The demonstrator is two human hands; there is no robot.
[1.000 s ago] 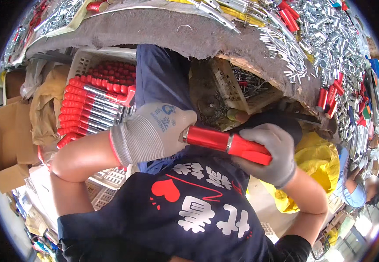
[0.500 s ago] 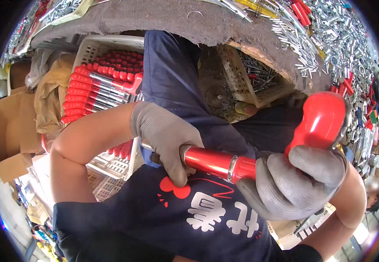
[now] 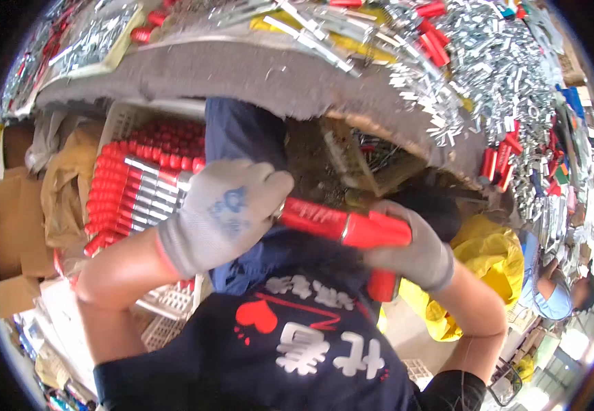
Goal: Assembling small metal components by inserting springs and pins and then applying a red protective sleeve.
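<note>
A red barrel-shaped hand tool (image 3: 317,219) lies across the front of my body, held between both hands. My left hand (image 3: 225,209), in a grey glove, is closed around its left end, where a little metal shows beside the fingers. My right hand (image 3: 413,250), gloved too, wraps round the thicker red part at the other end. A red rounded end (image 3: 382,284) sticks out below that hand. The palm hides how the parts join. Left of my leg, a white plastic crate (image 3: 122,120) holds rows of red-handled tools with silver shafts (image 3: 153,195).
Ahead curves a bench edge covered in grey cloth (image 3: 194,82), heaped with small silver metal parts (image 3: 482,68) and red pieces (image 3: 434,44). Another crate (image 3: 352,161) stands beneath it. Cardboard (image 3: 16,233) is at left, yellow sacking (image 3: 492,257) at right, and another person (image 3: 554,294) beyond.
The tool's handle end has turned from raised to hanging down, and my right hand has lowered and moved left. My left hand has risen, back showing. The view has shifted.
</note>
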